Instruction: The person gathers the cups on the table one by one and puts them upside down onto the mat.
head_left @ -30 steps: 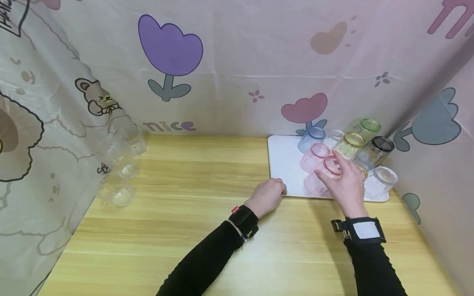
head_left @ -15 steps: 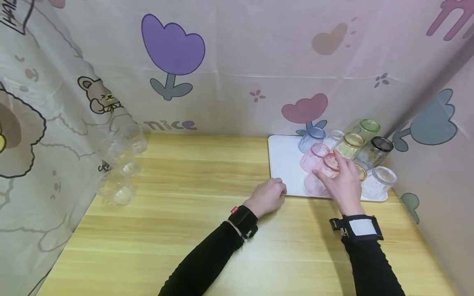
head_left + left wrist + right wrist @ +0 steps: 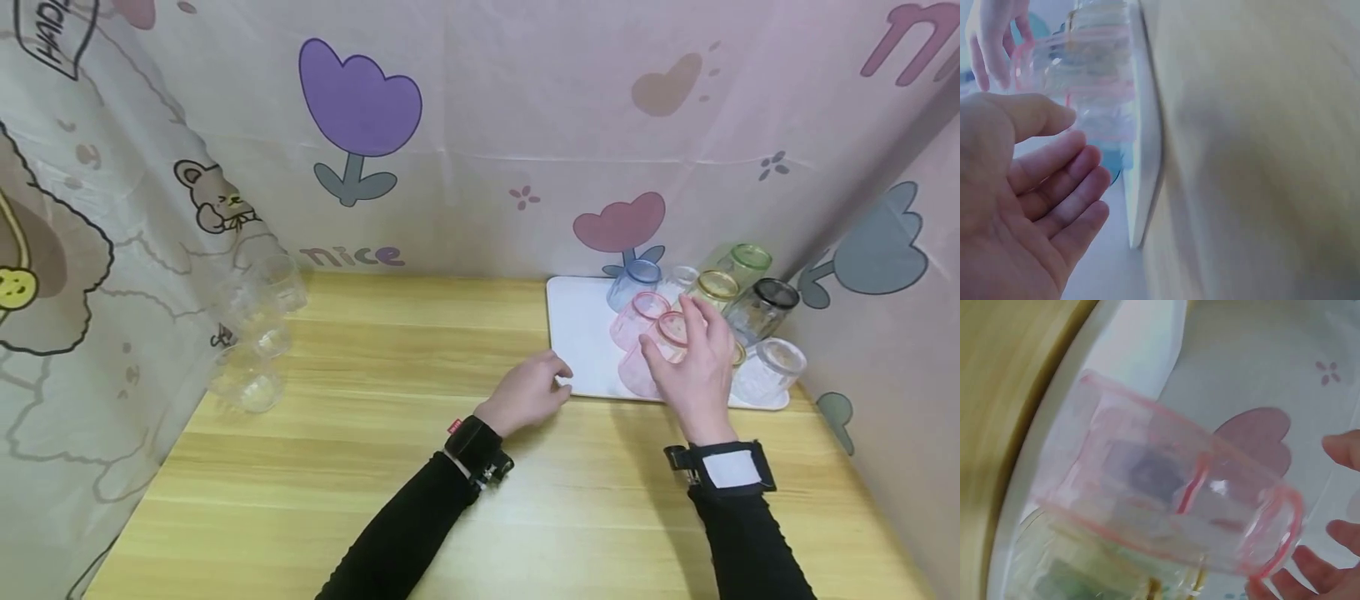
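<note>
An upturned pink cup [image 3: 643, 372] stands at the front of a white tray [image 3: 581, 333] among other cups. My right hand [image 3: 684, 346] is over it, fingers spread above its top and thumb by its left side. In the right wrist view the pink cup [image 3: 1166, 487] fills the frame and the fingertips [image 3: 1341, 450] stand a little off its end. My left hand [image 3: 557, 379] lies on the table at the tray's front left corner, fingers relaxed and holding nothing. The left wrist view shows that hand [image 3: 1054, 194] just short of the tray edge [image 3: 1144, 162].
More upturned cups crowd the tray: a second pink [image 3: 635, 315], blue [image 3: 632, 283], yellow [image 3: 714, 287], green [image 3: 744, 260], black [image 3: 767, 304] and clear [image 3: 774, 367]. Several clear cups [image 3: 255, 333] stand at the table's left edge by the curtain. Printed curtains wall in the back and both sides.
My left hand has uncurled from a loose fist and its fingers now lie straighter. The right hand's fingers have spread and risen a little over the pink cup, which stays in place.
</note>
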Motion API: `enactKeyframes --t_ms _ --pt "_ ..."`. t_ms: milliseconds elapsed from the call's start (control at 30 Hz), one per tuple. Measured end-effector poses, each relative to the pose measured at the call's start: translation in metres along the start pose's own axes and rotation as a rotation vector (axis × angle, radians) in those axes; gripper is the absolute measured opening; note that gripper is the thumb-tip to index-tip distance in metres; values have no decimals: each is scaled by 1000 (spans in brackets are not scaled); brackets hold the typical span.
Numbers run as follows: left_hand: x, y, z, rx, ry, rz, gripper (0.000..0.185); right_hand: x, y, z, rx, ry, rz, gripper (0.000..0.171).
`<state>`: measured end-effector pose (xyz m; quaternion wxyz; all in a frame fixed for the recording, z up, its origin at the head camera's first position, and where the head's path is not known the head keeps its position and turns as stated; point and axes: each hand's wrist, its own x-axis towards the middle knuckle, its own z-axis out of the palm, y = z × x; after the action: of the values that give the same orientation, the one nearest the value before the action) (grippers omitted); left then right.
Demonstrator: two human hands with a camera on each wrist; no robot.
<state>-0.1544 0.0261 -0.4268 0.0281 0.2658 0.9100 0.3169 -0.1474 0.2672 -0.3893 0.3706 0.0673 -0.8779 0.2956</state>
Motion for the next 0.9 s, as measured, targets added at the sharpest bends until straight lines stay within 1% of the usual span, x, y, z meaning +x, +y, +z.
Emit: enactKeyframes --t_ms 100,167,233,300,467,600,733,900 --pt "-6 -4 -12 -50 57 -15 27 2 -10 5 35 71 -111 65" --pt "-10 -6 -21 -80 89 -31 30 2 -17 9 60 105 -168 62" --pt "-14 -9 -30 -115 122 -61 31 1 -25 14 84 105 -204 60" --pt "-20 -12 -39 -154 158 -99 34 -1 -33 20 121 88 -235 60" --pt "-37 -23 -60 -241 278 -165 39 -9 -46 38 170 -6 -279 62" --pt "-54 -34 -73 -287 380 -199 42 -18 -50 52 166 -104 -284 62" --pt "-71 -46 -86 -327 484 -204 45 -28 -50 60 128 -262 -239 62" --pt "-94 -61 -100 -330 609 -205 48 -40 -50 65 62 -452 -148 60"
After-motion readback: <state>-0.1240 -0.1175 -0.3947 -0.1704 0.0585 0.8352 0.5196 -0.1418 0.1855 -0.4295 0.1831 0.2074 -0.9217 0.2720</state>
